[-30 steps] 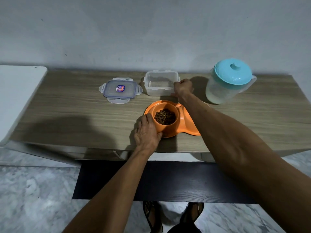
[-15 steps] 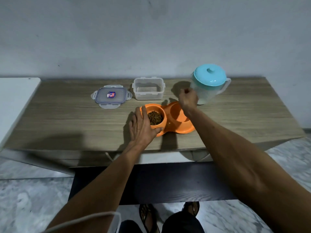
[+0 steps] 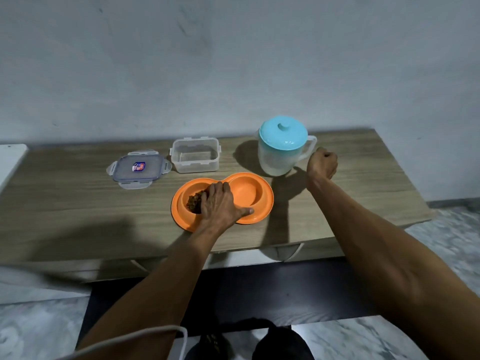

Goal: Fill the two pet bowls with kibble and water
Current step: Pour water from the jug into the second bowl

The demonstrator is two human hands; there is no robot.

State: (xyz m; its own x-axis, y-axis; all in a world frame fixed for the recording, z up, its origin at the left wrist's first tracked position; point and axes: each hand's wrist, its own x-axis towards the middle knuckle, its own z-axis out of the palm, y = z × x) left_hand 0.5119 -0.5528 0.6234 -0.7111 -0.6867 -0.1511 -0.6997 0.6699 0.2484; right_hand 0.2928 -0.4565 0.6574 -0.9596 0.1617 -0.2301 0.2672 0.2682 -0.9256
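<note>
Right hand (image 3: 322,163) moved from clear plastic container (image 3: 194,155) to jug handle (image 3: 310,146), fingers curled, unclamped | left hand (image 3: 220,203) splayed steadying orange double bowl (image 3: 249,193) | water next

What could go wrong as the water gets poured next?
The left hand lies across the kibble side of the orange double bowl, so splashed water may wet it. The right hand is beside the pitcher handle, not yet gripping; a hasty lift could tip it or loosen the blue lid.

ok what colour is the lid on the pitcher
Light turquoise blue; the pitcher lid shows clearly in the head view.
</note>
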